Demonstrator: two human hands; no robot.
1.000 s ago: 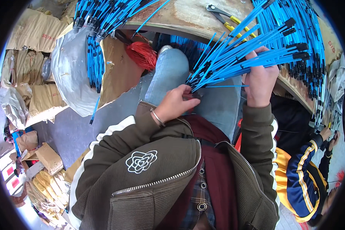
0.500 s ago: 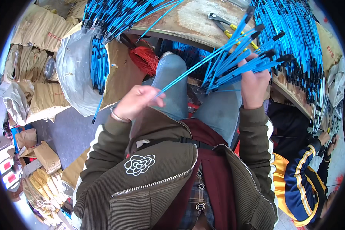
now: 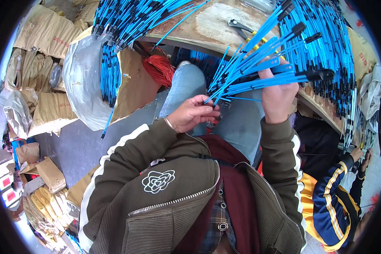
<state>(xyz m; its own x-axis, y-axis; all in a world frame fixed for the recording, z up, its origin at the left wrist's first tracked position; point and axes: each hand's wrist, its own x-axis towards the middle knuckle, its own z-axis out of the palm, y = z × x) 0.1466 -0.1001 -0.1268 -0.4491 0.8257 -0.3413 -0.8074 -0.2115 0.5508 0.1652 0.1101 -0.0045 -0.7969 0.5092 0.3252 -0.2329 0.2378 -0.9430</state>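
Note:
My right hand (image 3: 279,99) is closed round a fanned bundle of thin blue rods (image 3: 237,86) with black ends. The black ends (image 3: 319,75) stick out to the upper right, and the thin ends point down and left toward my lap. My left hand (image 3: 194,113) is at those thin ends, its fingertips pinched on a few blue rods. Its palm is turned inward, so the exact number held is hidden. Below both hands are my jeans-clad knees (image 3: 186,82).
A wooden table (image 3: 211,19) bears black-and-yellow pliers (image 3: 241,31) and large heaps of blue rods (image 3: 321,55). A red bundle of strands (image 3: 158,70) hangs beside a paper-lined sack (image 3: 135,78). Brown paper sacks (image 3: 48,31) stand left. Another person's sleeve (image 3: 334,203) shows at right.
My left hand has moved right, from out along two long rods to the bundle's thin ends. The bundle in my right hand has shifted slightly and spread.

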